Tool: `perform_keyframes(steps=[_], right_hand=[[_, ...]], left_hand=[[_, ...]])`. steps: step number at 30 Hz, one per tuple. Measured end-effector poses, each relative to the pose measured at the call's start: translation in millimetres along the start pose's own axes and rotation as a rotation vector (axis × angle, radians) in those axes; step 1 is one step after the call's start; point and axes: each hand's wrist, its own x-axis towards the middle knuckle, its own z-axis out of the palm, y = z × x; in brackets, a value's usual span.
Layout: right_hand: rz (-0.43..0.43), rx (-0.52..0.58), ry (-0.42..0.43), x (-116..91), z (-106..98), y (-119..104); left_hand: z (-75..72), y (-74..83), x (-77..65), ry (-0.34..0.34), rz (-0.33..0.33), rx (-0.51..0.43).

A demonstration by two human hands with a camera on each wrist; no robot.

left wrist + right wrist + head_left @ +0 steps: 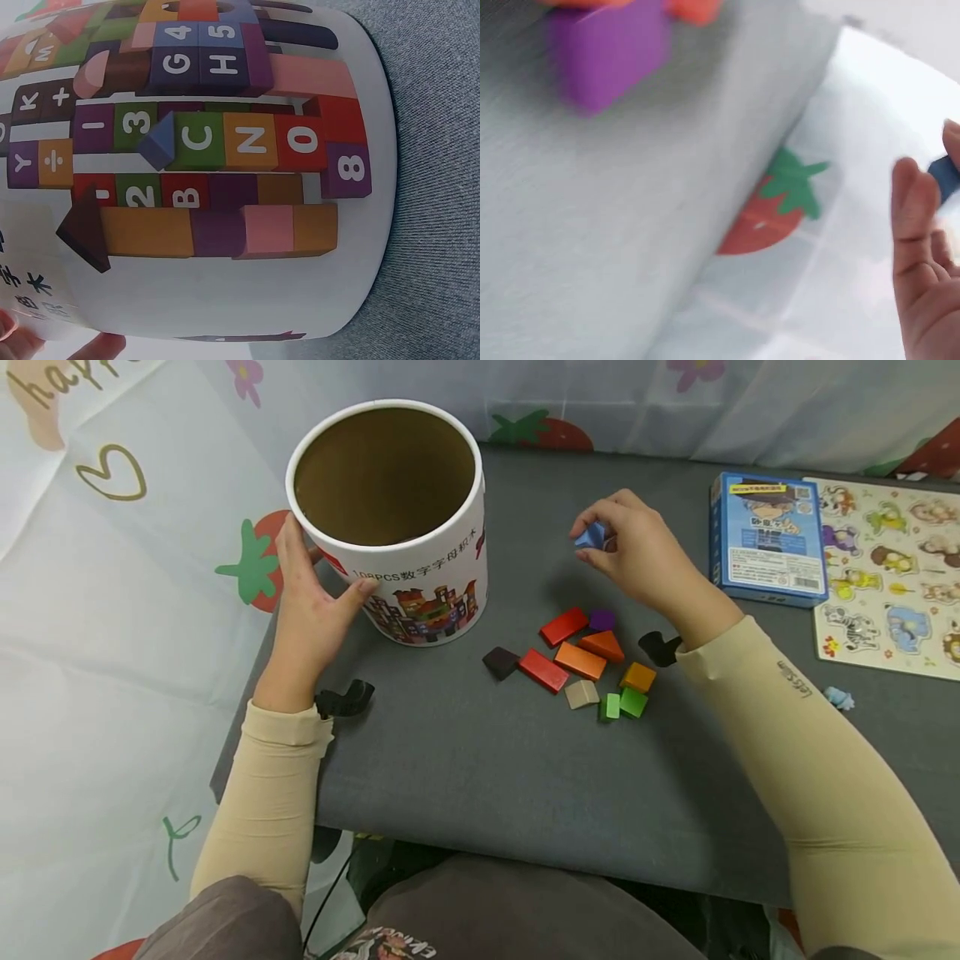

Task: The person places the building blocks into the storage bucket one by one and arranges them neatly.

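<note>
While the left hand (311, 602) spreads against a bucket (450, 568) on its seven-o'clock side, the right hand (637, 547) pinches a blue block (591, 536), colored blocks (581, 661) lying toward its six o'clock.

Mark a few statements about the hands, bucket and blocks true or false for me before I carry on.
1. The left hand touches the bucket. True.
2. A lid covers the bucket. False: its top is open.
3. The right hand pinches a blue block. True.
4. In the head view, the animal board is left of the bucket. False: it is to the right.
5. Two green blocks lie on the table. True.
</note>
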Motion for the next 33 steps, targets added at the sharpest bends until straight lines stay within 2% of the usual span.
perform_keyframes(steps=[3,10,15,18,20,23,28,33], right_hand=[[-0.037,0.029,0.094,3,-2,-17],[-0.098,0.097,0.236,9,-9,-61],[-0.210,0.099,0.379,13,-13,-88],[-0.276,0.091,0.419,18,-15,-101],[-0.299,0.091,0.414,21,-16,-110],[-0.311,0.081,0.373,28,-14,-123],[-0.279,-0.009,0.281,41,-9,-141],[-0.224,-0.075,0.137,55,-1,-156]], left_hand=[[-0.1,0.3,-0.2,0.001,-0.007,0.000],[-1.2,-0.2,-0.8,0.015,0.016,-0.015],[-3.1,23.9,-6.5,0.013,0.030,-0.051],[-3.6,37.9,-9.9,0.012,0.046,-0.073],[-3.3,42.0,-10.7,0.010,0.043,-0.074],[-2.9,38.8,-10.5,0.015,0.027,-0.073],[-0.2,16.0,-3.6,0.019,0.031,-0.066],[0.9,-1.3,0.1,0.024,0.028,-0.034]])
